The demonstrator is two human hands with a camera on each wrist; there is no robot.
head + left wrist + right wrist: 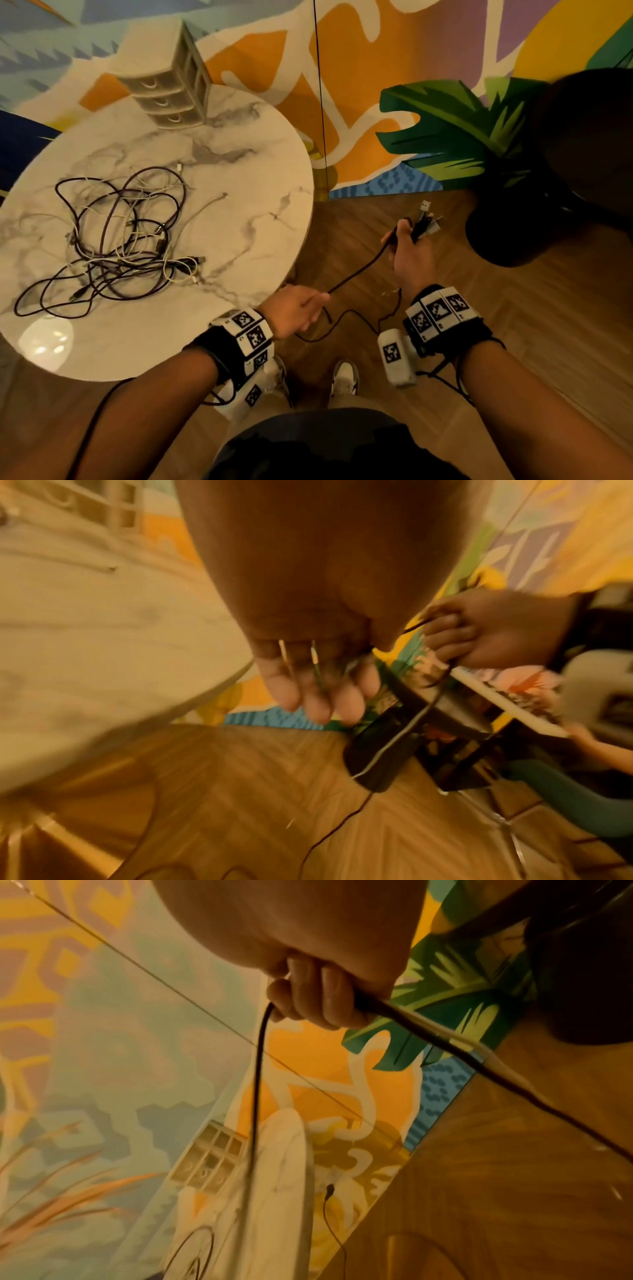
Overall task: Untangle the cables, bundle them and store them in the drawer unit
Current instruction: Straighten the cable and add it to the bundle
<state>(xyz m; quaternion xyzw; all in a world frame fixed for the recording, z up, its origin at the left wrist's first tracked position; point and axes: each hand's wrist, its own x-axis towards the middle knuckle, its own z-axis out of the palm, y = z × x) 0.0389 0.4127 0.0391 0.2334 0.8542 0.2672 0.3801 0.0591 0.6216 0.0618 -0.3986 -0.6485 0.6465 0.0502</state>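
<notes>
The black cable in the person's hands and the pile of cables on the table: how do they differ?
The black cable is off the table, stretched fairly straight between the left hand and the right hand; the pile of cables lies untouched on the marble table. The held cable is one separated strand with plug ends gathered at the right hand; the pile is a knot of dark and white loops. Neither is in the drawer unit yet.

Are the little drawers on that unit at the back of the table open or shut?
Shut. All three fronts of the drawer unit sit flush, handles in line, none pulled out. The cable pile lies on the table, outside it.
</notes>
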